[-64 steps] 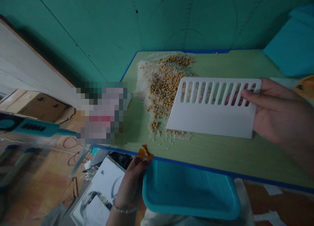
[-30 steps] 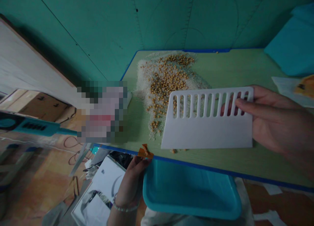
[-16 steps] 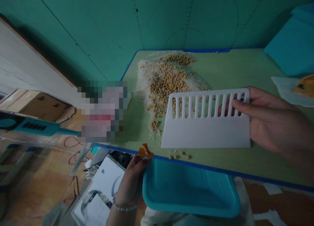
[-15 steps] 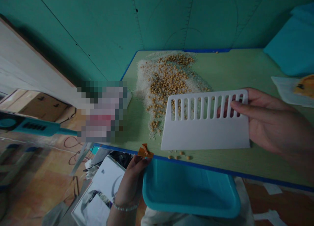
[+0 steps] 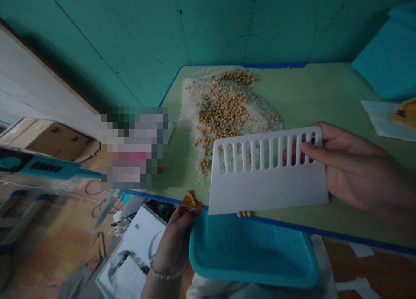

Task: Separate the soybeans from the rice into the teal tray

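Observation:
My right hand [image 5: 354,169] grips a white plastic scraper [image 5: 269,190] by its slotted right end, thumb across the slots. The scraper's long edge lies along the front of the tabletop. A few soybeans [image 5: 244,213] show just beyond that edge, at the table's rim. Behind it spreads a heap of white rice grains [image 5: 190,104] mixed with soybeans [image 5: 227,110]. Below the table edge, my left hand [image 5: 175,232] is closed at the left corner of a blue plastic basin [image 5: 253,278], its fingers partly hidden. The basin rests over my lap, under the table's front edge.
Orange tape [image 5: 192,200] sticks to the table's front edge. A blue container [image 5: 386,56] and a white sheet [image 5: 380,119] are at the right. A blurred-out object [image 5: 134,149] stands at the left corner. A green wall [image 5: 130,34] rises behind the table.
My right hand has drawn the scraper toward me and slightly left, bringing a few soybeans to the table's front edge. My left hand and the basin stay in place.

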A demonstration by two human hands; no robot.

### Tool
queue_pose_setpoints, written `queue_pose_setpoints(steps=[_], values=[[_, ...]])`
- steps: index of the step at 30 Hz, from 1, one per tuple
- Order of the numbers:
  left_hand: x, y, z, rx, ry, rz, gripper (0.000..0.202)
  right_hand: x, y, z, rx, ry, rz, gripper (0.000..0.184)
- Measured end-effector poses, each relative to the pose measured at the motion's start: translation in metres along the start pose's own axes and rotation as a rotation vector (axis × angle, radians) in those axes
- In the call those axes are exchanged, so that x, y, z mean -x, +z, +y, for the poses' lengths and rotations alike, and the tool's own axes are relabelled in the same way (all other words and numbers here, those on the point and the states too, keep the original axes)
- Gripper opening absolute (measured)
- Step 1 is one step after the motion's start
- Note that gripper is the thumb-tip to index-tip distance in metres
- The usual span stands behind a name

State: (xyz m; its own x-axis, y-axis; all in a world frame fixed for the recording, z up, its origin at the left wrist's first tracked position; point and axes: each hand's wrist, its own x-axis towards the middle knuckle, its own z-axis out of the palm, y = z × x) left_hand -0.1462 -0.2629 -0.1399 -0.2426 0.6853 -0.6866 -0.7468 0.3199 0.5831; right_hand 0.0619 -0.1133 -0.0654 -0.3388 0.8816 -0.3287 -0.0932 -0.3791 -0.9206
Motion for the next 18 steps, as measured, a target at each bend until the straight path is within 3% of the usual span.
queue_pose_setpoints(steps=[11,18], values=[[-0.001,0.003,0.0,-0.013,-0.031,0.031,0.027,-0.002,0.001,0.001,0.027,-0.052,0.012,0.009],[-0.002,0.0,0.0,0.004,-0.021,0.017,0.025,-0.01,-0.002,-0.002,0.011,-0.135,0.202,0.013]])
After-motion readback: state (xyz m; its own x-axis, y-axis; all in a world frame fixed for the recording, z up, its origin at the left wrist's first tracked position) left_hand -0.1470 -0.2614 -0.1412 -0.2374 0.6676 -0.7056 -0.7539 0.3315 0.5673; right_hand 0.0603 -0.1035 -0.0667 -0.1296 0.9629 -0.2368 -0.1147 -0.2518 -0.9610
